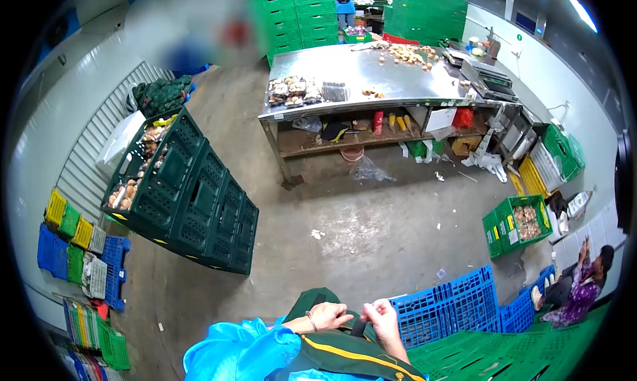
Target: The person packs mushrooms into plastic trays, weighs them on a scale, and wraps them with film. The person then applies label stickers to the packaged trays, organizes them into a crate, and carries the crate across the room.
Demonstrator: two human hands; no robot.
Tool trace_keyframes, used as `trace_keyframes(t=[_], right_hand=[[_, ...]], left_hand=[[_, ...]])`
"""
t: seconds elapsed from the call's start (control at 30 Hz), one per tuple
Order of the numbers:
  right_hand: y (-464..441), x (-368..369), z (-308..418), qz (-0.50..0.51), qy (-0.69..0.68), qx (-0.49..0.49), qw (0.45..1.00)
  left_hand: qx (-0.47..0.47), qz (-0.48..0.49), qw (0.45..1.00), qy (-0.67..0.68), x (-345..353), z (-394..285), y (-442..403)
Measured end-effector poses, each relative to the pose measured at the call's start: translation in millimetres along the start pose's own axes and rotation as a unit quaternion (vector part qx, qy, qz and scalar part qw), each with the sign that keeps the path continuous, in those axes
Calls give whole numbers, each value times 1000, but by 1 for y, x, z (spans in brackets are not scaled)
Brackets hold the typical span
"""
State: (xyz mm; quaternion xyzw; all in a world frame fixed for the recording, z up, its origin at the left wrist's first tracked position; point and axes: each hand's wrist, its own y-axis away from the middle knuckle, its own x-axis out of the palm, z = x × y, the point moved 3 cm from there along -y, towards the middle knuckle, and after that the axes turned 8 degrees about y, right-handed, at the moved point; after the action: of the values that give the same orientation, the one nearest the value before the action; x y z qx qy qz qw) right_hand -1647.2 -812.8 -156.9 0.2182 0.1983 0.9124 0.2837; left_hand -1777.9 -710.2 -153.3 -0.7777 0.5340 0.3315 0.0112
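Low in the head view, a dark green cloth item (348, 349) with a yellow stripe lies across my lap; its exact kind I cannot make out. My left hand (325, 317), a bracelet at its wrist, rests over the cloth with curled fingers closed on it. Just to the right, my right hand (383, 321) is raised with thumb and fingertips pinched together. What that pinch holds is too small to tell. A short dark strap (359, 328) shows between the two hands. Blue plastic sheeting or sleeve (242, 351) covers my left side.
Stacked dark green crates (199, 195) with mushrooms stand left. Ahead is a steel table (318, 69) with packed trays and loose mushrooms. Blue crates (451, 305) adjoin my right side; a green crate (501, 232) of mushrooms stands beyond. A person (580, 285) sits at far right.
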Motion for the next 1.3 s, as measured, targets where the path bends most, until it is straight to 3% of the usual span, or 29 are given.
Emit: trace_keyframes(t=[0.03, 0.1, 0.2, 0.33, 0.43, 0.47, 0.53, 0.57, 0.6, 0.67, 0.7, 0.8, 0.93, 0.97, 1.03, 1.1, 1.2, 1.23, 1.3], right_hand=[[-6, -1, -6, 9, 20, 29, 999], [-27, -3, -16, 19, 8, 100, 995], [-57, -21, 7, -6, 59, 53, 997], [-176, -38, 23, 3, 124, 20, 992], [-249, -45, 46, 5, 127, 14, 992], [-257, -45, 50, -1, 130, 27, 991], [-272, -42, 90, -12, 113, -91, 989], [-270, -46, 102, -24, 108, -93, 989], [-275, -55, 116, -36, 104, -94, 989], [-310, -87, 124, -58, 103, -100, 988], [-335, -107, 118, -83, 103, -53, 990], [-399, -146, 116, -129, 103, 24, 986], [-470, -143, 162, -109, 102, 3, 989], [-480, -146, 172, -92, 103, -25, 990], [-528, -155, 225, -65, 110, -44, 991], [-574, -163, 282, -31, 157, -58, 985], [-609, -155, 330, 22, 188, -79, 979], [-626, -156, 341, 40, 190, -84, 977], [-671, -158, 331, 90, 219, -101, 966]], left_hand=[[17, -20, 999, 30, 1, 3, -13], [-15, 54, 997, 57, -4, 14, -48], [48, 100, 992, 56, -6, 23, -88], [237, 126, 963, 13, -32, 58, -212], [203, 137, 963, -113, -49, 61, -297], [185, 154, 968, -69, -45, 58, -305], [227, 80, 971, 1, -54, 37, -334], [285, 69, 953, 80, -64, 14, -340], [226, 151, 962, 42, -70, 0, -353], [295, 206, 931, -61, -91, -19, -398], [303, 220, 920, -119, -98, -15, -429], [273, 192, 919, -210, -116, 2, -500], [150, 72, 986, -20, -152, 18, -553], [128, 56, 989, -53, -159, 24, -557], [129, -43, 980, -143, -214, 1, -601], [73, -187, 972, -120, -274, -4, -638], [69, -398, 908, -112, -335, 56, -669], [-83, -362, 924, -93, -356, 81, -688], [-117, -339, 929, -94, -394, 129, -720]])
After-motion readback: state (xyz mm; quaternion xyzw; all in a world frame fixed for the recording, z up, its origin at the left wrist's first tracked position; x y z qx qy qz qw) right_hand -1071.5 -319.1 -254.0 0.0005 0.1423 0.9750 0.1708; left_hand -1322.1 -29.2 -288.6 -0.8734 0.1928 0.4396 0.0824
